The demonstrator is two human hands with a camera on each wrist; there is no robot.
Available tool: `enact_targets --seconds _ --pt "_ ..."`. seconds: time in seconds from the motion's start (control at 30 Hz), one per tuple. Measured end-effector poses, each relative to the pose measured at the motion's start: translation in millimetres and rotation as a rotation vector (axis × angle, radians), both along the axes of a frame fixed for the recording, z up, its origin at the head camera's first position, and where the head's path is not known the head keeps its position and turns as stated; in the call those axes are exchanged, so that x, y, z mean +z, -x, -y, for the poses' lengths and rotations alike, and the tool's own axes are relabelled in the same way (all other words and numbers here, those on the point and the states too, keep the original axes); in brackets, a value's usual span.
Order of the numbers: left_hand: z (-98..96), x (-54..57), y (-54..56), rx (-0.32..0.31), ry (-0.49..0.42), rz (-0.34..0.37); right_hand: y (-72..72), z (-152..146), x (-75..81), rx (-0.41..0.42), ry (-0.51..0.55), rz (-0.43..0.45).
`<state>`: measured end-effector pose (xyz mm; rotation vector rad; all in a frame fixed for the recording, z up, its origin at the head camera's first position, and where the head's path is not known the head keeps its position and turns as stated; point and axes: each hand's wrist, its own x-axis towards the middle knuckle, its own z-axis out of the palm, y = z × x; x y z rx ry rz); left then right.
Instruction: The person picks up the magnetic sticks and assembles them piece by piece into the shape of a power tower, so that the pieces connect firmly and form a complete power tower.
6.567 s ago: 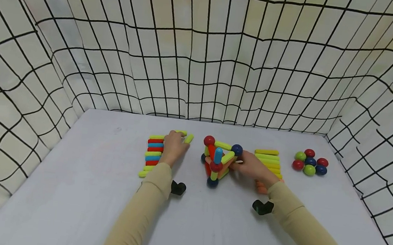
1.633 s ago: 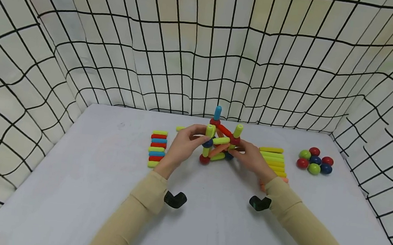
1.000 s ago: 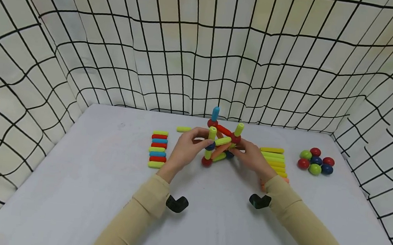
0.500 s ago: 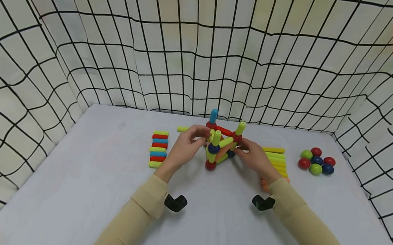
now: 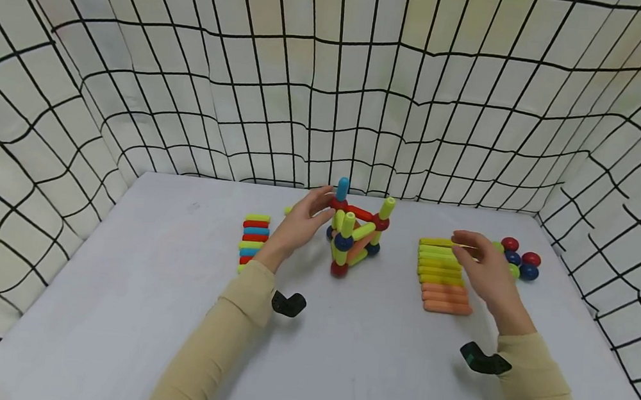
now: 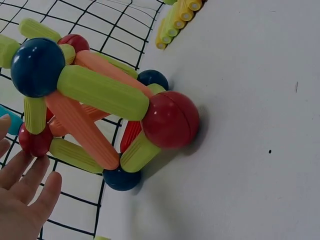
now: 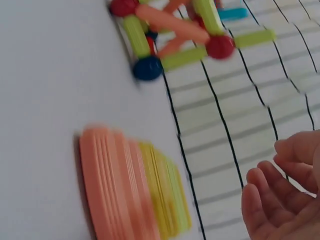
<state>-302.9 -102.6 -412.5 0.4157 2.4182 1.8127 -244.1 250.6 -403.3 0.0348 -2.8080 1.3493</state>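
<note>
A frame of magnetic rods and balls (image 5: 343, 241) stands on the table, with one blue and two lime rods pointing up from its upper balls. My left hand (image 5: 302, 224) is at its left side. In the left wrist view the fingertips of that hand (image 6: 30, 200) touch or nearly touch a red ball (image 6: 35, 140), fingers loosely extended. My right hand (image 5: 487, 274) hovers over the right end of a row of long yellow, lime and orange rods (image 5: 443, 273). Its fingers are relaxed and hold nothing in the right wrist view (image 7: 285, 195).
To the left lies a column of short lime, red and blue rods (image 5: 255, 232), with one lime rod (image 5: 287, 211) behind my left hand. Several red, blue and green balls (image 5: 529, 271) sit at the far right, partly covered by my right hand. Black netting (image 5: 336, 98) rises behind the table (image 5: 351, 357).
The frame was turned, then set standing upright with a second lime rod pointing up. My right hand has let go of it and moved right, over the long rods.
</note>
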Motion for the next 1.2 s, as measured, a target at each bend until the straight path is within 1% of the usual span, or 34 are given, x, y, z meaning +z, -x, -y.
enact_targets --seconds 0.1,0.23,0.3,0.4,0.47,0.6,0.73,0.83,0.9,1.03,1.13,1.2 --pt "1.5 -0.8 0.3 -0.011 0.015 -0.003 -5.6 -27 -4.3 -0.149 0.001 0.014" --pt "4.9 -2.5 -3.6 -0.011 0.058 0.01 -8.8 -61 -21.3 -0.302 0.007 0.038" --pt "6.9 -3.9 -7.9 -0.027 0.067 0.017 -9.1 -75 -30.9 -0.348 0.023 0.064" --pt "8.9 -6.6 -14.5 -0.072 0.056 0.03 -9.7 -92 -42.9 -0.387 0.048 0.096" --pt "8.9 -8.2 -19.4 -0.1 0.045 0.027 -10.2 -99 -48.2 -0.387 0.044 0.114" --pt "9.9 -11.7 -30.0 -0.14 0.028 0.002 -8.2 -106 -54.4 -0.353 0.006 0.099" --pt "10.8 -14.1 -42.4 -0.15 0.014 -0.023 -3.1 -107 -56.8 -0.312 -0.074 0.07" --pt "10.7 -14.5 -49.3 -0.153 0.013 -0.058 0.7 -106 -57.2 -0.279 -0.151 0.036" --pt "10.6 -14.7 -52.3 -0.162 0.024 -0.091 3.1 -105 -57.8 -0.254 -0.203 0.008" --pt "10.8 -14.7 -56.6 -0.193 0.041 -0.13 6.3 -100 -58.1 -0.224 -0.259 -0.017" --pt "9.8 -14.3 -59.0 -0.204 0.045 -0.156 6.4 -95 -54.3 -0.231 -0.273 -0.035" --pt "8.2 -14.2 -60.2 -0.2 0.048 -0.179 5.5 -89 -47.9 -0.249 -0.27 -0.062"
